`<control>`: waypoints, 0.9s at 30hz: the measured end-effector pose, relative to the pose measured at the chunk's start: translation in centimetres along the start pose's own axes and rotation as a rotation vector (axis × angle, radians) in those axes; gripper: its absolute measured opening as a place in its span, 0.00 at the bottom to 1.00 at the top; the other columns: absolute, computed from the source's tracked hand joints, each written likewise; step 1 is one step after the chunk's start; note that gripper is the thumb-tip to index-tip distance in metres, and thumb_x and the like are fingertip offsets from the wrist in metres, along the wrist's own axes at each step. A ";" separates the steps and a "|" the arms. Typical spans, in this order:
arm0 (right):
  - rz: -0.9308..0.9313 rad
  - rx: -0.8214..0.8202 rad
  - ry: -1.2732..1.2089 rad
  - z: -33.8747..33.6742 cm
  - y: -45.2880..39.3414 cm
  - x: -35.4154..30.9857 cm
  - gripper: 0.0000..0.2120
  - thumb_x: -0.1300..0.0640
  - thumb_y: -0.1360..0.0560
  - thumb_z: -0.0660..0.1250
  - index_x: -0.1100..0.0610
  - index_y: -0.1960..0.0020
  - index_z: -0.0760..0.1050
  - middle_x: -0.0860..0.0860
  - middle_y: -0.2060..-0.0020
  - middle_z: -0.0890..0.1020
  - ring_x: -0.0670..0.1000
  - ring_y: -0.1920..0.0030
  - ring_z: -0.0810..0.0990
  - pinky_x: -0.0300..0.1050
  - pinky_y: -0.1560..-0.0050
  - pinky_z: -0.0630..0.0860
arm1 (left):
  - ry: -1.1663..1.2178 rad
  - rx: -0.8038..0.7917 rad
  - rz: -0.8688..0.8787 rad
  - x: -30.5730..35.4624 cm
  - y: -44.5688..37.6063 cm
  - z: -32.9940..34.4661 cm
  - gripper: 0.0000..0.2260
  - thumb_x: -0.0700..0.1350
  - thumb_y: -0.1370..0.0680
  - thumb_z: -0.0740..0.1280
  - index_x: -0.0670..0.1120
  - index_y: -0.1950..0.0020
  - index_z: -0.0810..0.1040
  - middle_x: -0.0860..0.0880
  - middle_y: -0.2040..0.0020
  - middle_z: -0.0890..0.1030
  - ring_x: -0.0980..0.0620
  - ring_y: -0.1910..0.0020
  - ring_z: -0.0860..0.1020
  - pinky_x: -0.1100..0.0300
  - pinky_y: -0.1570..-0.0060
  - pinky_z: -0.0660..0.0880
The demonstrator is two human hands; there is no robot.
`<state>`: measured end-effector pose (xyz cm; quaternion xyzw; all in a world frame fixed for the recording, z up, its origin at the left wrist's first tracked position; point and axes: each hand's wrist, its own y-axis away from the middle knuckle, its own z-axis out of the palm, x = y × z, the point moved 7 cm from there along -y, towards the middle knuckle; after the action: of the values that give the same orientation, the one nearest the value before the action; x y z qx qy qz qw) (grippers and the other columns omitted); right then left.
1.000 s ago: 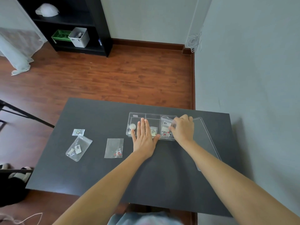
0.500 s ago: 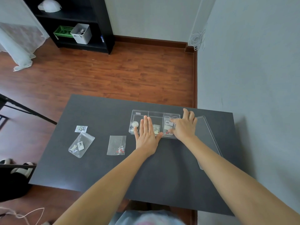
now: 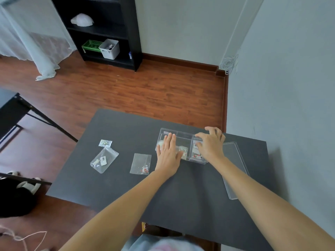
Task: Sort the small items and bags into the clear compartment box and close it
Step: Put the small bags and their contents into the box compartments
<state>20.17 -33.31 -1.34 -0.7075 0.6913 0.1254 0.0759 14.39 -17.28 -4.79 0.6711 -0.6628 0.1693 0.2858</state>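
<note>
The clear compartment box [image 3: 183,135] stands open on the black table [image 3: 126,187], with small items in its compartments. My left hand [image 3: 168,156] lies flat, fingers together, against the box's front left part. Over the right compartment hovers my right hand [image 3: 211,144], fingers spread and curled, nothing visibly held. The box's clear lid [image 3: 235,171] lies flat to the right, partly under my right forearm. Three clear bags lie left of the box: a bag with red and white bits [image 3: 141,163], a larger zip bag [image 3: 104,159], and a tiny bag [image 3: 105,143].
The table's right edge runs close to the grey wall [image 3: 290,87]. A black table leg and frame [image 3: 27,113] stand at the left. A black shelf [image 3: 108,33] with a white bin stands across the wooden floor. Shoes lie at the lower left.
My right hand has opened and lifted off the right compartment, fingers now spread. My left hand stays flat on the box. The camera view has tilted up.
</note>
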 end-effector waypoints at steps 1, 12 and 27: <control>-0.028 -0.002 -0.023 -0.3 -0.1 -1.0 0.13 0.55 0.27 0.70 0.51 0.42 0.81 0.55 0.35 0.72 0.59 0.32 0.63 0.55 0.35 0.58 | 0.045 0.066 0.016 -0.3 0.4 -1.3 0.26 0.49 0.17 0.54 0.47 0.21 0.49 0.50 0.20 0.51 0.52 0.21 0.47 0.45 0.24 0.45; -0.428 -0.229 -0.217 3.8 4.2 -15.5 0.10 0.59 0.23 0.64 0.58 0.43 0.79 0.53 0.45 0.78 0.55 0.43 0.77 0.48 0.45 0.74 | 0.032 0.398 -0.400 -17.3 6.3 -12.8 0.18 0.45 0.20 0.62 0.45 0.30 0.69 0.45 0.30 0.68 0.42 0.33 0.67 0.45 0.36 0.66; -0.372 -0.426 0.089 12.2 6.6 -19.0 0.32 0.52 0.28 0.71 0.55 0.29 0.60 0.56 0.35 0.68 0.59 0.38 0.68 0.52 0.38 0.71 | 0.042 0.219 -0.583 -23.4 7.9 -12.1 0.10 0.43 0.29 0.72 0.46 0.49 0.78 0.45 0.36 0.69 0.41 0.38 0.67 0.51 0.46 0.73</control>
<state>12.50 -11.84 -7.22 -0.8269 0.5105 0.2206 -0.0833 6.92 8.98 -8.24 0.8560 -0.4144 0.1645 0.2618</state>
